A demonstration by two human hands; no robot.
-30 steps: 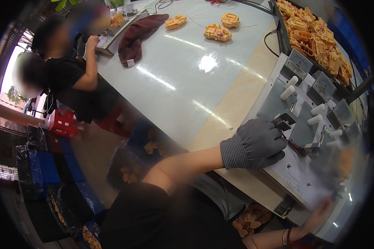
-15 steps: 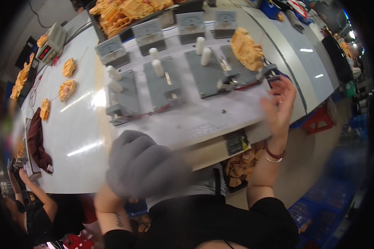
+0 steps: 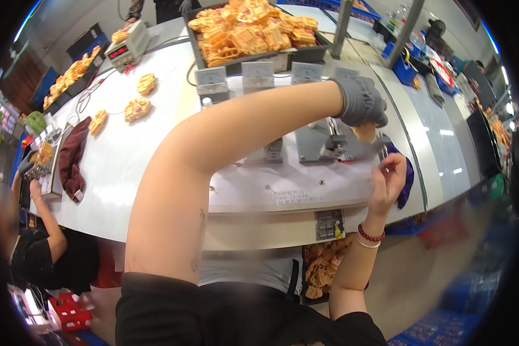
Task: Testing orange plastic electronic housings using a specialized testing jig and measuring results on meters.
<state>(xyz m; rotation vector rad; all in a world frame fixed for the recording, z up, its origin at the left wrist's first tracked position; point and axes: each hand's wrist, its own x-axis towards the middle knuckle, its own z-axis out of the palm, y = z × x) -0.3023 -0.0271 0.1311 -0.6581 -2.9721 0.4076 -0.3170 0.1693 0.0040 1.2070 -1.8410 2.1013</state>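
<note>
My left hand (image 3: pixel 363 102), in a grey knitted glove, reaches across to the rightmost grey test fixture. Its fingers are closed on an orange plastic part (image 3: pixel 364 132), mostly hidden under the glove. Beside it, my bare right hand (image 3: pixel 387 183) has its fingers curled at the small metal clamp lever (image 3: pixel 383 147) on that fixture's front edge, seemingly pinching it. Left of this stands another grey fixture plate (image 3: pixel 314 141) with its own clamp (image 3: pixel 334 144). My left forearm covers much of the other fixtures. Analog panel meters (image 3: pixel 258 75) stand behind them.
A dark bin (image 3: pixel 282 60) heaped with orange parts stands at the back. Loose orange parts (image 3: pixel 137 109), a power supply (image 3: pixel 128 46) and a maroon cloth (image 3: pixel 73 164) lie left. A purple cloth (image 3: pixel 408 180) hangs by my right hand. A co-worker's hand (image 3: pixel 26 163) works far left.
My left hand has swung from the near middle to the right fixture and now grips the orange part there. My right hand's fingers have curled in at the lever. The view has shifted.
</note>
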